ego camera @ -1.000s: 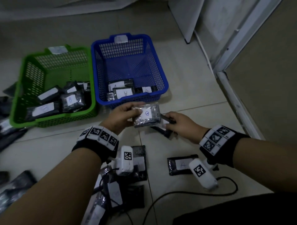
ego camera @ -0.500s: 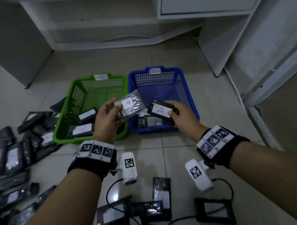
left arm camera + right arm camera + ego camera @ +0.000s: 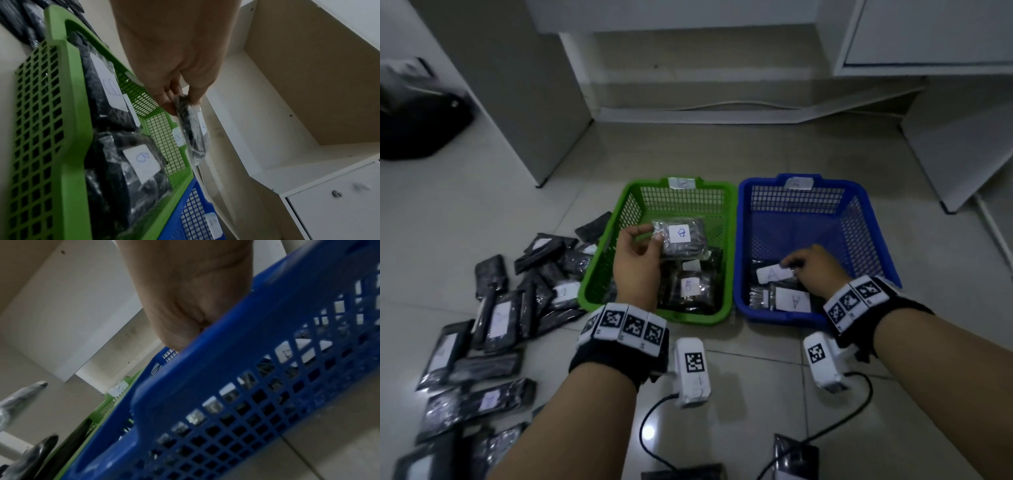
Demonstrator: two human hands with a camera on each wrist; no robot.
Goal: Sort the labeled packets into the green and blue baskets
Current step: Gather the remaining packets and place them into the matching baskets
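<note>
Here we note the left hand (image 3: 635, 263) over the green basket (image 3: 599, 284), thumb and fingertips pinching one short end of a silvery packet (image 3: 681, 236). The packet is clear of the basket floor, its long axis running left to right in the head view, white label up, marked with what reads as a B. In the left wrist view the same packet (image 3: 193, 129) hangs edge-on from the fingers, long axis pointing away from the palm (image 3: 170, 48). Below it, dark packets marked B (image 3: 690, 286) lie flat in the green basket.

The right hand (image 3: 813, 270) is down inside the blue basket (image 3: 866, 240), fingers curled onto a packet labelled A (image 3: 772, 274). That packet lies near the basket's front, long axis left to right, on top of another A packet (image 3: 792, 301). We cannot tell whether the grip is closed round it or only resting on it; the right wrist view shows just the heel of the hand (image 3: 185, 296) behind the blue rim (image 3: 205, 369).

Loose dark packets (image 3: 496, 318) lie heaped on the floor (image 3: 750, 154) left of the green basket.
</note>
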